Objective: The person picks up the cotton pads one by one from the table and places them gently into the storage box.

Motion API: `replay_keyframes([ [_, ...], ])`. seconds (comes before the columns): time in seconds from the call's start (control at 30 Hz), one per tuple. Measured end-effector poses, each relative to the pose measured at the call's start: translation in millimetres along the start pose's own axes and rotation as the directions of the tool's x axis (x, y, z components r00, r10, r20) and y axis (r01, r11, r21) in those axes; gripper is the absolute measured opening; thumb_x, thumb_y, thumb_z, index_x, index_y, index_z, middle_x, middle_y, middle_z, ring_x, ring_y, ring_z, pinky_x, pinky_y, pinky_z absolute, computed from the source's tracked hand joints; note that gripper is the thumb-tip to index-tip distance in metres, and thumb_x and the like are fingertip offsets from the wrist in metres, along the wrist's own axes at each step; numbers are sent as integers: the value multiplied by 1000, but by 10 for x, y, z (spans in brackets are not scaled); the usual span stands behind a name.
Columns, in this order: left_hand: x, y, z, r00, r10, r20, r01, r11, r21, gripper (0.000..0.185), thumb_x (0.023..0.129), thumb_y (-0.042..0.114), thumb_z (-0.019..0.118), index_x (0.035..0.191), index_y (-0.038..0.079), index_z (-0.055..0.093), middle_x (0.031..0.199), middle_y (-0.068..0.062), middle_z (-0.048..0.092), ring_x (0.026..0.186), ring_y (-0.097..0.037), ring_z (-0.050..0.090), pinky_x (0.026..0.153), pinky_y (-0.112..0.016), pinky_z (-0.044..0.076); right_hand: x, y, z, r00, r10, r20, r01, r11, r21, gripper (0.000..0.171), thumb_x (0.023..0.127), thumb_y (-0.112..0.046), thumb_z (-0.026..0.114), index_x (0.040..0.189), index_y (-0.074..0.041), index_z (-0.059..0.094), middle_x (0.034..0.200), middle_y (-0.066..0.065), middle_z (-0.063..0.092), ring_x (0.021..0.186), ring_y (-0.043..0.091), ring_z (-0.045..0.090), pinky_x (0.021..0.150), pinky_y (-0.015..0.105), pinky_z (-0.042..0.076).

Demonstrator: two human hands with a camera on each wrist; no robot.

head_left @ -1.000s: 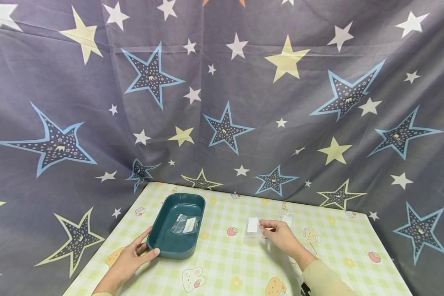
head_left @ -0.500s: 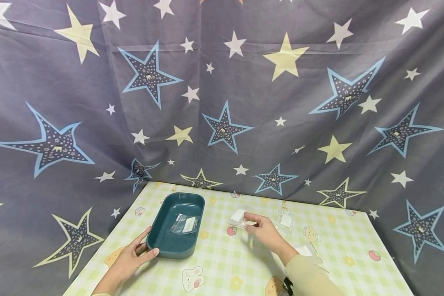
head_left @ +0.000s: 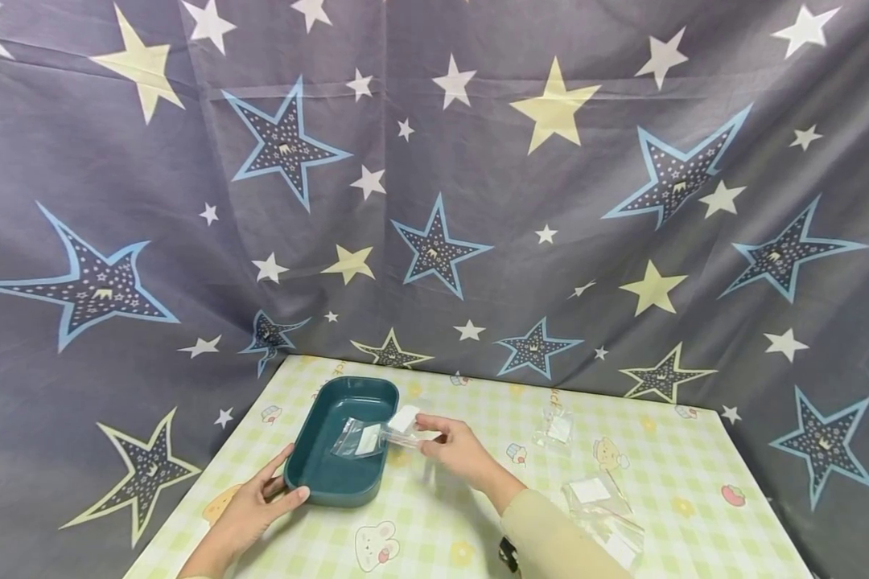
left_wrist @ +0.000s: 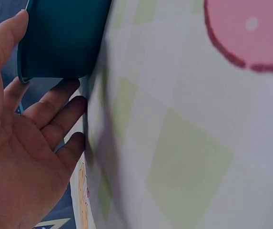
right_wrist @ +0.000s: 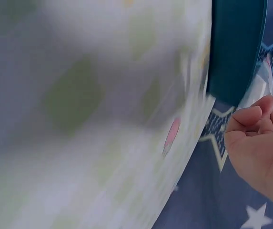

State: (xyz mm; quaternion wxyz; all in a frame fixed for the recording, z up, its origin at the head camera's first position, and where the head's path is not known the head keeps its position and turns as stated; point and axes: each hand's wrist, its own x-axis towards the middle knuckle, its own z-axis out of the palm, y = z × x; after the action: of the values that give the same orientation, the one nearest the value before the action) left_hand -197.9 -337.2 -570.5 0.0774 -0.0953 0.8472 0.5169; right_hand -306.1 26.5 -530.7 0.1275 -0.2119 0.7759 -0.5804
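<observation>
Tray (head_left: 333,470), teal and oblong, runs its long axis away from me on the table (head_left: 666,474). I count four clear packets: one in the tray (head_left: 360,438), one held (head_left: 404,425) over its right rim, two (head_left: 558,429) lying right (head_left: 599,503). My left hand (head_left: 257,503) cups the tray's near corner, fingers relaxed. My right hand (head_left: 452,446) reaches leftward, pinching the packet.

The head camera looks forward and down from a little way back over the whole checked table (head_left: 478,515), while both wrist cameras sit very close, skimming the cloth sideways, and all three share the teal tray (head_left: 333,474) (left_wrist: 60,38) (right_wrist: 236,47).
</observation>
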Motion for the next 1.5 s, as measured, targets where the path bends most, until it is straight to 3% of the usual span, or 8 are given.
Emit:
replay_keyframes([
  [0.3,4,-16,5,1000,16,-6,-16,1000,8,93,101,45,75,174,27,20,165,-35,38,153,-51,43,115,-55,54,79,-112,447,998,-33,52,37,997,-72,51,97,-12,73,148,-8,65,145,10,70,88,6,63,70,17,52],
  [0.5,-27,-3,-1,999,44,-5,-44,999,11,93,100,44,76,174,26,21,165,-33,40,152,-49,46,115,-53,54,94,-119,611,989,-33,146,50,992,-118,46,100,-14,73,146,-10,68,138,10,73,76,4,55,61,16,47],
  [0.73,-46,17,-1,996,83,-14,-83,996,36,88,99,47,76,171,27,30,166,-29,41,150,-46,50,107,-40,60,130,-105,680,975,-41,218,93,967,-237,43,103,-20,71,145,-14,69,138,4,74,77,2,57,72,18,50],
  [0.87,-44,-6,15,997,76,-30,-74,996,49,87,99,48,76,171,26,32,163,-31,43,149,-47,51,106,-42,61,94,-84,694,965,-61,254,162,903,-397,47,108,-33,64,153,-22,62,147,1,68,99,6,68,88,23,57],
  [1.0,-40,-29,30,998,55,-35,-55,998,22,86,100,47,75,171,26,31,167,-30,38,150,-48,48,108,-46,60,44,-77,727,951,-111,287,269,754,-599,48,114,-43,49,159,-27,55,158,1,60,140,14,61,115,34,53],
  [1.1,-41,-39,47,999,41,-33,-41,999,-8,87,100,47,75,172,29,28,172,-28,31,152,-48,45,110,-47,58,13,-57,756,946,-130,298,306,665,-681,49,117,-45,38,160,-29,53,162,1,56,150,15,53,121,38,50],
  [1.2,-45,-50,57,999,31,-32,-32,999,-31,88,101,47,74,172,31,26,176,-26,23,154,-49,42,112,-47,57,-6,-33,776,946,-134,297,311,641,-701,50,118,-47,33,161,-29,52,164,1,53,152,15,51,122,38,49],
  [1.5,-39,-40,71,999,16,-33,-18,999,-36,89,100,49,75,172,32,26,176,-27,22,154,-49,41,112,-47,57,-9,13,780,942,-162,294,328,630,-704,50,118,-48,31,160,-31,53,165,1,52,151,15,53,120,36,51],
])
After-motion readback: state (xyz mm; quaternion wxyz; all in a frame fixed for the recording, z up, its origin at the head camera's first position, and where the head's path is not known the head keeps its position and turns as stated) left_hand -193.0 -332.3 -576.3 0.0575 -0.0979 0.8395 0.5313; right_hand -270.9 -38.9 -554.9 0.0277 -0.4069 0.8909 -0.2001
